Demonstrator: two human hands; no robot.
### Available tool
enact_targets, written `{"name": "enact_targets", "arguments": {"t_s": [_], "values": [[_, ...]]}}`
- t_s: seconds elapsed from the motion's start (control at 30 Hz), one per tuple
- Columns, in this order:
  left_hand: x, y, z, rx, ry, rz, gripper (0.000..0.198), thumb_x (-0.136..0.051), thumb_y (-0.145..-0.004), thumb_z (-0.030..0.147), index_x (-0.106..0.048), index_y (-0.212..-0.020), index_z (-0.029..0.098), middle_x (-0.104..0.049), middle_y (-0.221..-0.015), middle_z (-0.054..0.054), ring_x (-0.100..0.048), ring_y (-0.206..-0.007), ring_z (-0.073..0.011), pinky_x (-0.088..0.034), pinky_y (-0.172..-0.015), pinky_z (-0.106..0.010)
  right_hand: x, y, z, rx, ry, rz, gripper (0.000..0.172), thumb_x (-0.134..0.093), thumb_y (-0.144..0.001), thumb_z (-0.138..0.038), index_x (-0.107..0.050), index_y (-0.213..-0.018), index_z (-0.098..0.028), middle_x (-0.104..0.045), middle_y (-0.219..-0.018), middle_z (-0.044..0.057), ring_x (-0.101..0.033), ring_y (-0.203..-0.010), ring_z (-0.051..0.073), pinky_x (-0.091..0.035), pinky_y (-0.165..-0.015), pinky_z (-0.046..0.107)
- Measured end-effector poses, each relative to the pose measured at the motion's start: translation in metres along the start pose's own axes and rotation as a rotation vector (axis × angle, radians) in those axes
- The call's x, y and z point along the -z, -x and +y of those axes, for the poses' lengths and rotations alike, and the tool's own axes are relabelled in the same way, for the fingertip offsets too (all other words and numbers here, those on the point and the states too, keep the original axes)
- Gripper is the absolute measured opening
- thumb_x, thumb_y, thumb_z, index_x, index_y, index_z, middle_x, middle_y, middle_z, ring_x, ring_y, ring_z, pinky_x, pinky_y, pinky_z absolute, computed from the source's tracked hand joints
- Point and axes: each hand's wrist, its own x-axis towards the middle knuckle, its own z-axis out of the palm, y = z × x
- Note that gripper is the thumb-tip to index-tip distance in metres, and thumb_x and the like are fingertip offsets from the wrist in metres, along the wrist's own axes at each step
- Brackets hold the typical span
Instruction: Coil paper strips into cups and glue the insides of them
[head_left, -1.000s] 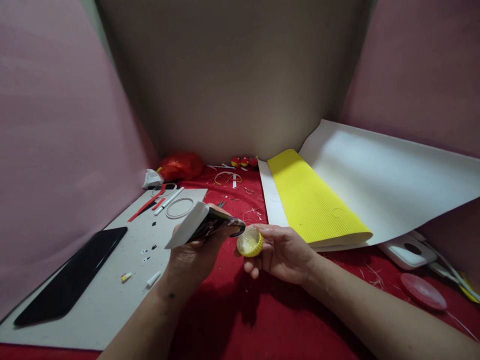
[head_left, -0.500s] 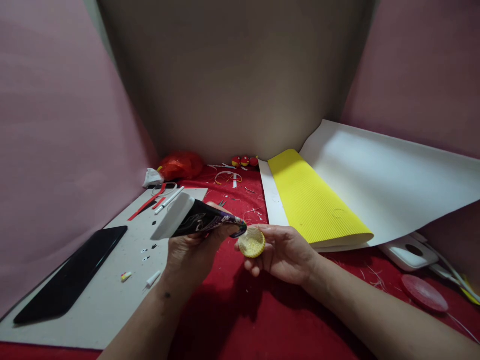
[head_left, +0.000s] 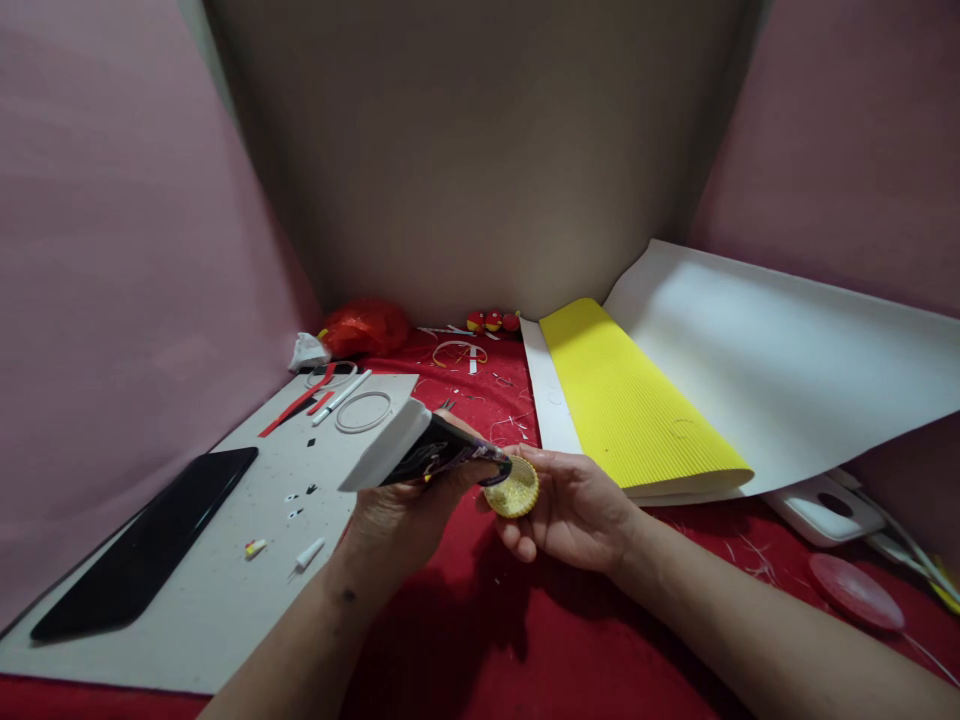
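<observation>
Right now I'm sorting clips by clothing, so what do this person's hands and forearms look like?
The left hand and right hand are ungloved; the forearms show no sleeve, watch or bracelet. A small dark mark sits near the left wrist.

Ribbed cup [head_left: 517, 494], yellow; squeeze tube [head_left: 442, 447], black (pale print) with white end; right, corrugated sheet [head_left: 637, 400], yellow; far, balls [head_left: 493, 321], red and yellow.

- Passage over the red cloth [head_left: 559, 650] between the forearms [head_left: 690, 580].
- Ahead: the black tube [head_left: 429, 455] and yellow cup [head_left: 520, 492] bar the middle.
- Right: curled yellow sheet [head_left: 634, 400], rising white sheet [head_left: 780, 365].
- Left: room above the low black slab [head_left: 150, 540].
</observation>
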Motion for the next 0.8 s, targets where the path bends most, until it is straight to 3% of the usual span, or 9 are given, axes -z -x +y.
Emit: {"name": "enact_targets", "arguments": {"t_s": [0.3,0.53,0.8], "values": [[-0.0022,0.0005,-0.0058,-0.031,0.057,-0.108,0.007,-0.061,-0.074,0.015,-0.061,-0.069,0.019,-0.058,-0.057,0.003,-0.054,-0.053,-0.0117,-0.047,-0.062,-0.025,0.0025,-0.0025,0.0019,0.030,0.002,-0.043,0.020,-0.032,-0.089,-0.025,-0.048,-0.094,-0.014,-0.066,-0.074,0.007,-0.066,-0.056,0.019,-0.051,-0.046,0.027],[-0.0032,0.0011,-0.0046,-0.016,0.068,-0.109,0.015,-0.062,-0.073,0.015,-0.052,-0.061,0.018,-0.053,-0.054,0.004,-0.050,-0.050,-0.0105,-0.046,-0.058,-0.024,0.0039,-0.0025,0.0041,0.029,-0.006,-0.043,0.020,-0.033,-0.089,-0.025,-0.048,-0.092,-0.013,-0.066,-0.072,0.007,-0.066,-0.056,0.019,-0.052,-0.046,0.027],[-0.0018,0.0015,-0.0077,-0.064,0.001,-0.108,0.010,-0.061,-0.074,0.015,-0.055,-0.066,0.017,-0.057,-0.058,0.003,-0.053,-0.053,-0.0107,-0.047,-0.064,-0.025,0.0036,-0.0023,0.0032,-0.009,-0.021,-0.034,0.029,-0.027,-0.093,-0.030,-0.049,-0.091,-0.011,-0.065,-0.071,0.008,-0.067,-0.056,0.019,-0.053,-0.046,0.028]]}}
